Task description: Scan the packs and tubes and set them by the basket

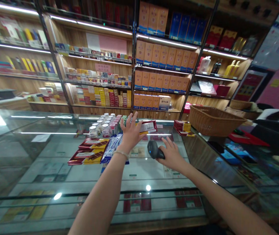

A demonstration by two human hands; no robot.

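Note:
My left hand (131, 132) is open with its fingers spread, at the left end of a dark red and yellow chocolate bar (149, 126). The bar's white barcode label faces up; whether the thumb touches it I cannot tell. A black barcode scanner (153, 149) with a blue light has its handle in my right hand (172, 154), some fingers stretched out. Left of my left hand, several red and yellow chocolate bars (90, 151) lie beside blue and white packets (112, 147). Small clear-topped jars (102, 125) stand in rows behind them.
Everything rests on a glass display counter (78, 181). A stack of chocolate bars (182, 127) sits at the right, before a wicker basket (214, 120). A red mat (248, 137) and a dark phone (249, 159) lie farther right. Lit shelves (97, 109) with boxed goods stand behind.

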